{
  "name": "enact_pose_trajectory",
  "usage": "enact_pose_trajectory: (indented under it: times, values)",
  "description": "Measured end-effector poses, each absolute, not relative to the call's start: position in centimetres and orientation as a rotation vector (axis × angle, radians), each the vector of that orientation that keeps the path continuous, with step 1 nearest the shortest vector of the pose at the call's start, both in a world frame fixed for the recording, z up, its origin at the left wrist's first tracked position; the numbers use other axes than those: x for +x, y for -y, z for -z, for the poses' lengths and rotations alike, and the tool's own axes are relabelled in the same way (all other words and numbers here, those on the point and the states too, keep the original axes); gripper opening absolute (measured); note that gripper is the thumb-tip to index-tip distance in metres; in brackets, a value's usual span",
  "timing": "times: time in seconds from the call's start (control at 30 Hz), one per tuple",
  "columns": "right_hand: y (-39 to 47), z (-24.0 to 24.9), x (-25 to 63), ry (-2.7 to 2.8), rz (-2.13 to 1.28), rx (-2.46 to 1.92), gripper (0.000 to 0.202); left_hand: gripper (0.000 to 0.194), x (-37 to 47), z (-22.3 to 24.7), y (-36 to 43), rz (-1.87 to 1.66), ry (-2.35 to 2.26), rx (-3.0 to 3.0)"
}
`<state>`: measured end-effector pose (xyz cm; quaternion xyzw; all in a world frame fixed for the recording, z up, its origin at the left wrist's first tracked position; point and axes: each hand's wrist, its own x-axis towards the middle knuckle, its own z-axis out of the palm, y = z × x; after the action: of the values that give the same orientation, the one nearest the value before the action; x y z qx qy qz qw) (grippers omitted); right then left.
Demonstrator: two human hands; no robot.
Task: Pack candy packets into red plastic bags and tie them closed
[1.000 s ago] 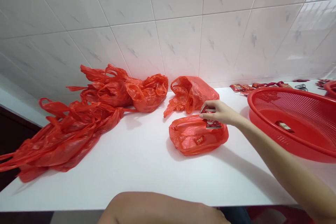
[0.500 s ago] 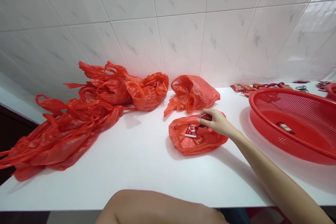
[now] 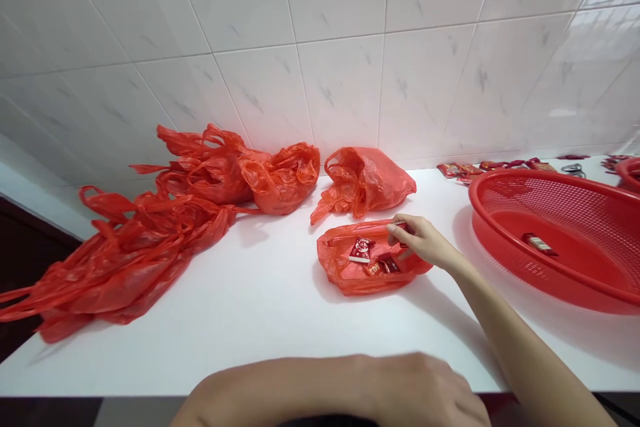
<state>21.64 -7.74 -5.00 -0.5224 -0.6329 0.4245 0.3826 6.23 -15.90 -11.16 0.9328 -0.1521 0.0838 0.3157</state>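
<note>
My right hand (image 3: 417,240) is pinched on a small dark red snack packet (image 3: 401,227), over the right side of an opened red plastic bag (image 3: 345,284). Inside that bag lie a red-and-white snack packet (image 3: 361,250) and a couple of smaller dark red packets (image 3: 390,265). Low in the picture, my left hand (image 3: 427,392) crosses in front of the table edge, back of the hand up. Its fingers are blurred and run out of the frame, so their hold is hidden.
A large red mesh basket (image 3: 500,180) stands at the right, a packet (image 3: 540,244) in it. Several wrapped snacks (image 3: 467,171) lie behind it along the tiled wall. Filled red bags stand at the back (image 3: 373,180), and more are bunched at the left (image 3: 130,260).
Another dark red packet now lies in the bag below my right hand, which has shifted slightly right. My left hand has come into view along the bottom, moving right.
</note>
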Motion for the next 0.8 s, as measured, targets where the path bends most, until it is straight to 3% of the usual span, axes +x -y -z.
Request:
enact_pose_trajectory:
  times: [0.13,0.2,0.37,0.6,0.67,0.8]
  values:
    - [8.1,4.2,21.7,1.377,-1.225,-1.263,0.042,0.022,3.4,7.4,11.7,-0.814,-0.136,2.427]
    - [8.0,4.0,21.7,1.243,-1.280,-1.205,0.033,0.022,1.9,6.8,9.5,-0.940,-0.488,2.331]
    - [7.7,4.6,21.2,1.041,-1.412,-1.131,0.018,0.025,1.2,8.7,6.7,-0.804,-0.819,2.370]
    - [8.0,6.0,20.4,1.219,-1.382,-1.111,0.041,0.056,2.5,10.6,8.3,-0.554,-0.820,2.558]
    - [7.9,6.2,20.4,1.240,-1.336,-1.113,0.043,0.050,2.6,10.7,8.4,-0.575,-0.845,2.532]
    - [7.6,6.4,20.3,1.205,-1.258,-1.143,0.036,0.018,2.6,10.9,7.9,-0.647,-0.859,2.440]
